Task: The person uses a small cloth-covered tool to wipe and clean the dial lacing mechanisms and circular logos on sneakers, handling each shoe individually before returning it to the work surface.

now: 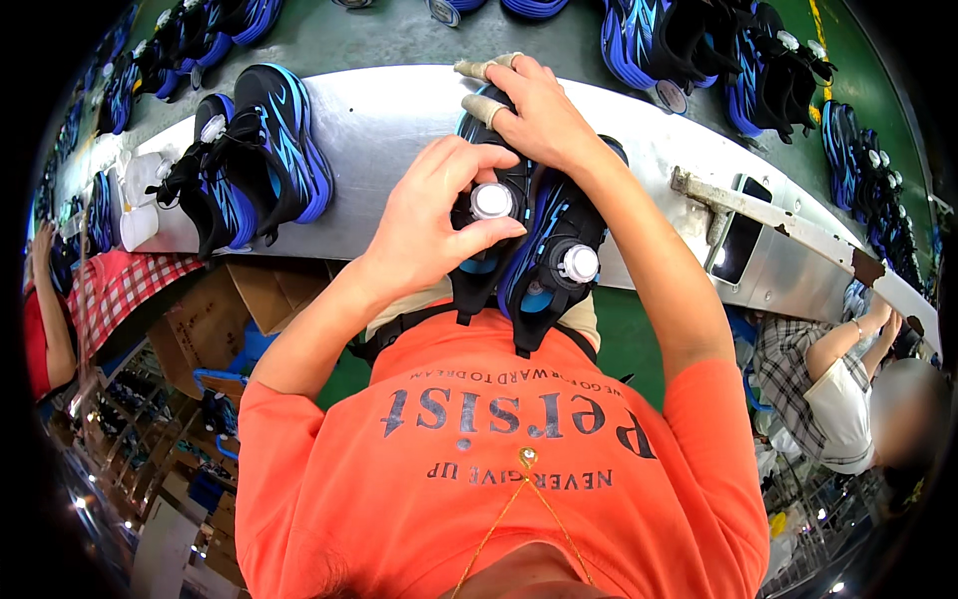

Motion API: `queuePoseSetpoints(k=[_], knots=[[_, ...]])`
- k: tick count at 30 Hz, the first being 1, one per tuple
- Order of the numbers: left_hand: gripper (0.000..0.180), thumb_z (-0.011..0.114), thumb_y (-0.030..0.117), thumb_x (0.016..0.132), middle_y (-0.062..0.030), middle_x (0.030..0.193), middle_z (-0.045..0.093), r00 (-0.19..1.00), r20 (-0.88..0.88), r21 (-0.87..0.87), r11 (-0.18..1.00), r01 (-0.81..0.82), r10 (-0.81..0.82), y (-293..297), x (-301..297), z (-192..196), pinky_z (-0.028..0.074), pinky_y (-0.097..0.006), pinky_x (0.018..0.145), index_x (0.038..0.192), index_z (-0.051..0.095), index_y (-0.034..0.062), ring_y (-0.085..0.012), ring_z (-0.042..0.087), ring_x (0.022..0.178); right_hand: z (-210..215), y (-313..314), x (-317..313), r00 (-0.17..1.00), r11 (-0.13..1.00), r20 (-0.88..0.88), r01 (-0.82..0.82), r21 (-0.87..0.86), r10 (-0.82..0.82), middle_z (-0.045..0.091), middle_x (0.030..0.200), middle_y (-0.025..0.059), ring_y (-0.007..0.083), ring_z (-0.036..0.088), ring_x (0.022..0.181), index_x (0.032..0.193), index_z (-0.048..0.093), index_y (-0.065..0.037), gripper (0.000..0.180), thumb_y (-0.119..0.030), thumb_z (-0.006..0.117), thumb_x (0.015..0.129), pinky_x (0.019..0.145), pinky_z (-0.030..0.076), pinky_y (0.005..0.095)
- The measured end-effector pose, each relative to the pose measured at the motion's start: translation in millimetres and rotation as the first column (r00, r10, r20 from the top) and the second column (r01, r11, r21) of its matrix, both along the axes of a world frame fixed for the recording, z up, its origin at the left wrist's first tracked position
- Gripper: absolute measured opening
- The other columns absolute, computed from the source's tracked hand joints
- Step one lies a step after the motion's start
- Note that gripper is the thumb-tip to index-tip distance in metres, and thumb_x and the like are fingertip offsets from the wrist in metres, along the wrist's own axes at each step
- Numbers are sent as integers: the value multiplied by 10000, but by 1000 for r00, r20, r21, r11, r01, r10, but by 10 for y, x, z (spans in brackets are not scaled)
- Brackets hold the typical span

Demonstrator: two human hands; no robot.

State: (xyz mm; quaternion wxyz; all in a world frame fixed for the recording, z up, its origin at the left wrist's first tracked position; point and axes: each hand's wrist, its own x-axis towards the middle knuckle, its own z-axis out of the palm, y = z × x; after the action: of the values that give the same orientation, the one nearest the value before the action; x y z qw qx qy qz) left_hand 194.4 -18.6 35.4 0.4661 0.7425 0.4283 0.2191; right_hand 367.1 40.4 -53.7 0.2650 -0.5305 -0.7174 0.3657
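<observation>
Two black and blue sports shoes lie side by side at the metal table's near edge, heels toward me. My left hand [429, 205] is closed on the left shoe [474, 265], thumb and forefinger curved on either side of its round white dial [491, 202]. The other left-hand fingers are folded and partly hidden. Over that shoe's toe lies my right hand [539, 115], its fingers wrapped across it, with pale covers on some fingertips. Beside it, the right shoe [534, 240] shows a white-capped dial [579, 264]; my right forearm passes next to its toe.
Another pair of shoes [264, 150] stands left on the metal table [374, 110]. Beyond it, a green surface [399, 40] carries rows of similar shoes. A worn metal bar [778, 225] crosses the right side. Cardboard boxes [205, 334] sit lower left. Other people are at both sides.
</observation>
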Motion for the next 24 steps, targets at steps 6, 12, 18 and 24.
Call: queuePoseSetpoints(k=[6,12,18,24], knots=[[377,748,153,742,-70,984,656,916,223,-93,928,361,-334,316,-156,-157,447,-329,863,1103,694,59,-219,566,936,61,3,-19,1000,1000,20,-4,-8,4,552,1139,176,374,495,1048,1240,630,-177,447,-355,650,830,946,409,448],[412,738,160,758,-80,1098,667,866,178,-87,869,487,-467,452,-195,-83,442,-344,890,1154,667,67,-243,565,1001,73,8,-38,1000,1000,21,-15,0,15,544,1080,176,363,501,1050,1265,609,-166,443,-325,644,853,940,415,424],[356,744,111,732,-85,1131,648,999,16,29,999,-40,40,-14,-231,13,419,-362,951,1063,631,42,-251,539,1130,-38,-46,-11,999,989,-15,32,143,-30,542,1101,186,368,503,1077,1279,596,-167,412,-288,622,885,970,409,420],[322,712,89,752,-85,1148,652,988,65,54,989,140,-143,16,-239,-37,389,-385,1015,1063,646,38,-273,537,1152,109,-24,61,975,997,-220,-10,70,25,535,976,166,316,531,970,1224,636,-155,395,-269,655,846,885,441,362]])
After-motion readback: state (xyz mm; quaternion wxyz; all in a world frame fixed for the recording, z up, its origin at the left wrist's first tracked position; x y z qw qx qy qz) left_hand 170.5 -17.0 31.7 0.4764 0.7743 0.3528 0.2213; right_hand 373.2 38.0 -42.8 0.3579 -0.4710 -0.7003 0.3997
